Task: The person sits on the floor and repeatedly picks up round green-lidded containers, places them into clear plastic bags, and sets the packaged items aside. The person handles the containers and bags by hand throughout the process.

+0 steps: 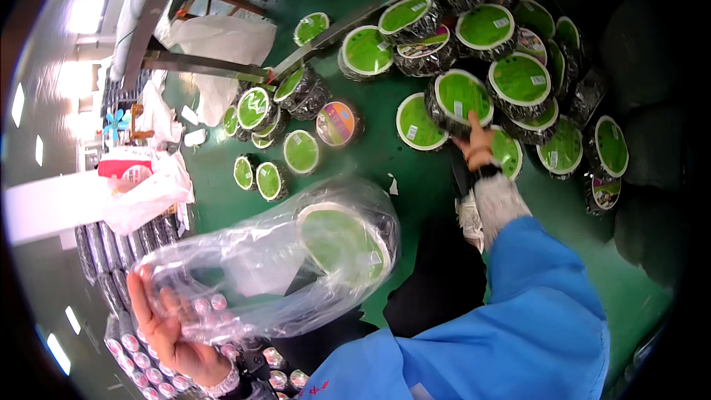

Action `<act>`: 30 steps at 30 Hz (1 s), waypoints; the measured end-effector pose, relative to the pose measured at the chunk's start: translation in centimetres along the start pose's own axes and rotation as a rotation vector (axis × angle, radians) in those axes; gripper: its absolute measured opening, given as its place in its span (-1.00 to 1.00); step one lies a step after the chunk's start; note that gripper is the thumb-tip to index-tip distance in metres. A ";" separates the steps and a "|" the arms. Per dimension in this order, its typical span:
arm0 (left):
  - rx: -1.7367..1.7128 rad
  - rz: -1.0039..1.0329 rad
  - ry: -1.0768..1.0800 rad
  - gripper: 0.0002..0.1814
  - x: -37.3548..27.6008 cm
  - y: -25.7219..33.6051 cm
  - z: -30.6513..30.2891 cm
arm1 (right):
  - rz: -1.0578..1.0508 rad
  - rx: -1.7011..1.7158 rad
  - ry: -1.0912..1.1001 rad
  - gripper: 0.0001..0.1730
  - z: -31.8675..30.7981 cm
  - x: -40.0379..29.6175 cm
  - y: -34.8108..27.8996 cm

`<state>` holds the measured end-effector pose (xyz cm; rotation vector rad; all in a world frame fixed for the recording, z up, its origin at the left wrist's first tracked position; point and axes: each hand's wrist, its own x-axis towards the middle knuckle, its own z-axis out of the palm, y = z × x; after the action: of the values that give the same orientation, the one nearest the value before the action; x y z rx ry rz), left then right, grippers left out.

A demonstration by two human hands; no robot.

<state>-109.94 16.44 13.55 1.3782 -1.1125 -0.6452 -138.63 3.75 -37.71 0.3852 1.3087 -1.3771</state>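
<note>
My left hand (178,333) holds the mouth of a clear plastic bag (250,250), its fingers spread at the bag's edge. Inside the bag's far end lies a round pack with a green label (341,244), seen through the film. My right hand (479,144) grips the lower edge of another round green-labelled pack (462,97), wrapped in shiny black film. One finger rests on that pack's face. Directly beside it on the floor is a similar pack (419,122), and one more (506,153) is partly covered by my right hand.
A heap of green-labelled packs (519,79) rises at the right. Several more stand on the green floor, near a pack with an orange and purple label (335,124). A metal rail (355,22) crosses behind them. Stacked black-wrapped rolls (141,366) lie at lower left.
</note>
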 end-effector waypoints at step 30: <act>0.687 0.740 -0.011 -0.79 -0.4 3.5 -3.7 | -0.520 -0.843 0.438 0.19 -5.3 7.7 -15.8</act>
<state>-107.63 18.94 17.37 1.3575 -1.8123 0.3011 -156.68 0.40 -38.43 -0.2730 2.3225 -1.0264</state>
